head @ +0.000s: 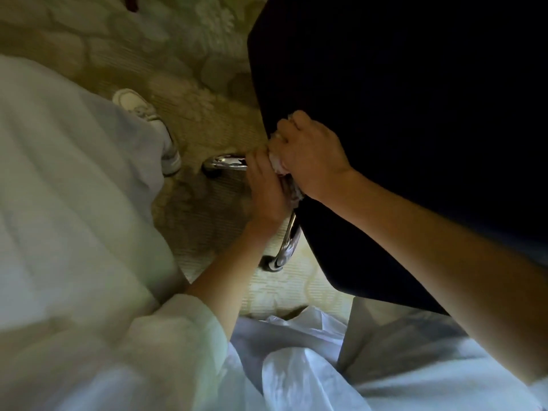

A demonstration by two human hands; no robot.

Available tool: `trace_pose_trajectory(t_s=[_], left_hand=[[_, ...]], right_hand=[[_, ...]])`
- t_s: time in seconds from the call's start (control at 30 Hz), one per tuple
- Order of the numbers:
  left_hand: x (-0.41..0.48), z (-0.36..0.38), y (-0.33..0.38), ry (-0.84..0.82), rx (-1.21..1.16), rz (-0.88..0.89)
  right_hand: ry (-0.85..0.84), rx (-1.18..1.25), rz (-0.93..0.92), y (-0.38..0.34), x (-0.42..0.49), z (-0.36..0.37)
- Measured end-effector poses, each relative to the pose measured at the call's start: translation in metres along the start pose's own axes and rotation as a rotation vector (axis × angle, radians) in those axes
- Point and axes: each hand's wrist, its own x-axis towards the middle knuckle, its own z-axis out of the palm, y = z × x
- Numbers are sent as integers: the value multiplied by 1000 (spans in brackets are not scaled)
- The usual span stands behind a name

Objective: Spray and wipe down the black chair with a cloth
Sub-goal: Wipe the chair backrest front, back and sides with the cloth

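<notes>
The right hand (308, 155) is clenching a bunched cloth (280, 167) and pressing it against the left edge of the chair (400, 114). The left hand (264, 185) is touching the cloth from the other side; whether its fingers are gripping it, I cannot tell. A chrome leg (226, 161) is showing underneath, over carpet (192, 114)

No readable text, label, brand, number or sign anywhere.
</notes>
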Motion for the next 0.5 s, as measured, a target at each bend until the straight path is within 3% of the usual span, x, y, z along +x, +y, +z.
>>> trace_pose_trajectory(t_s=[0.23,0.33,0.5], left_hand=[[-72,-4,23,-114,47,200],[-112,-2,29,-185,97,248],[-162,0,38,-310,130,362]], right_hand=[[49,90,-116,11,-80,0],[-21,128,-181,16,-125,-7],[-64,-15,-202,18,-187,-18]])
